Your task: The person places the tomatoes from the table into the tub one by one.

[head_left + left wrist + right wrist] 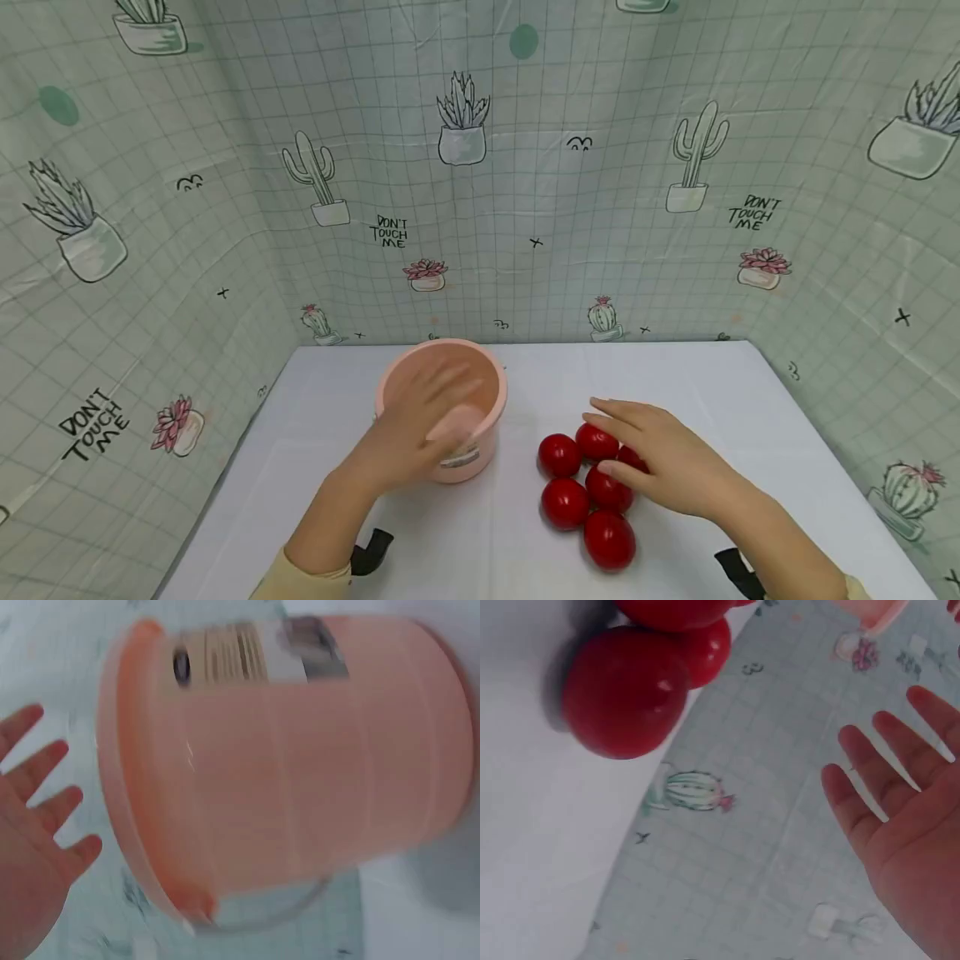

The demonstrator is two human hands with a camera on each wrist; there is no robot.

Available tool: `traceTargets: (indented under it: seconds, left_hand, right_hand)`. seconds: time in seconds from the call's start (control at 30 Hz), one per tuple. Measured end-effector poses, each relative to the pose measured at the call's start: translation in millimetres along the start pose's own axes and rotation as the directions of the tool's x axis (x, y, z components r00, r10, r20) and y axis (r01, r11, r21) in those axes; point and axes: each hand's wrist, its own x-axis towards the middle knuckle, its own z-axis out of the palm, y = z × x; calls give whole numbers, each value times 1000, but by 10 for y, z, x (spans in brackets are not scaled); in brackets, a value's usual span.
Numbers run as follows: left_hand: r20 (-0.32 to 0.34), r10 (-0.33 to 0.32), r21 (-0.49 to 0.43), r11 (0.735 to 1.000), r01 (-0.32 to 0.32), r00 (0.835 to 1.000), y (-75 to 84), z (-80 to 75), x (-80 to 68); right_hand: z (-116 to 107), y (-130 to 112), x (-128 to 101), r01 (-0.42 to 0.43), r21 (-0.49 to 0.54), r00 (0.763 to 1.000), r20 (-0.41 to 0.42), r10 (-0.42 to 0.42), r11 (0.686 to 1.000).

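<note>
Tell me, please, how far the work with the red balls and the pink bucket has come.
It looks barely begun. Nothing seems done: the pink bucket shows no ball inside, and all the red balls lie clustered on the white table. In hand: the right hand reaches open over the balls, gripping none; the left hand is open by the bucket. Left: apparently every ball.

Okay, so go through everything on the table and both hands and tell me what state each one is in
Round pink plastic bucket: upright, open-topped, nothing visible inside, label facing the person.
Glossy red round tomatoes: six visible, clustered on the white table, outside the bucket.
Left hand: fingers straight and spread, over the bucket's near rim; contact unclear.
Right hand: fingers extended, over the tomatoes, gripping none.
</note>
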Motion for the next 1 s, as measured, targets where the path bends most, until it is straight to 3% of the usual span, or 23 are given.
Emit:
traceTargets:
  seconds: [0.03,0.07,0.1,0.17,0.2,0.27,0.3,0.37,0.43,0.53,0.6,0.7,0.77,0.83,1.0]
  left_hand:
    - [-83,-49,-32,998,47,995,-94,-17,-34]
    - [-163,-109,-68,993,99,981,-195,-24,-71]
    - [-224,-187,-115,980,164,957,-297,-28,-107]
    - [-282,-352,-257,924,284,892,-495,-10,-178]
    - [-283,-430,-342,880,329,857,-586,10,-212]
    - [-226,-566,-518,759,394,793,-739,73,-270]
    - [-182,-606,-591,697,407,774,-797,108,-288]
    - [-107,-646,-711,581,396,756,-886,195,-307]
    - [-53,-650,-809,473,349,758,-936,292,-305]
    - [-13,-631,-896,351,271,775,-962,423,-277]
    - [2,-625,-926,294,237,780,-961,494,-256]
    - [-6,-631,-945,258,202,776,-950,559,-239]
    - [-22,-634,-950,254,182,773,-951,588,-231]
    - [-36,-640,-952,255,168,768,-957,612,-225]
    - [-76,-669,-939,297,172,740,-963,656,-199]
  right_hand:
    - [29,73,-30,-50,47,999,-11,50,998]
    - [60,149,-63,-105,95,994,-18,107,990]
    - [94,228,-96,-158,142,987,-20,162,977]
    - [171,383,-164,-265,229,962,0,272,937]
    - [214,454,-199,-321,260,945,21,327,911]
    - [301,583,-261,-409,303,911,73,406,861]
    - [347,639,-287,-443,323,895,99,435,836]
    - [443,731,-327,-496,371,867,156,473,786]
    - [539,807,-351,-522,426,851,207,482,739]
    - [657,884,-365,-535,522,842,262,471,665]
    - [707,914,-375,-534,565,841,280,462,629]
    - [746,937,-387,-521,606,847,281,451,601]
    - [757,945,-398,-516,611,850,279,447,600]
    - [763,953,-405,-517,611,850,281,445,600]
    - [773,969,-406,-540,578,837,295,460,611]
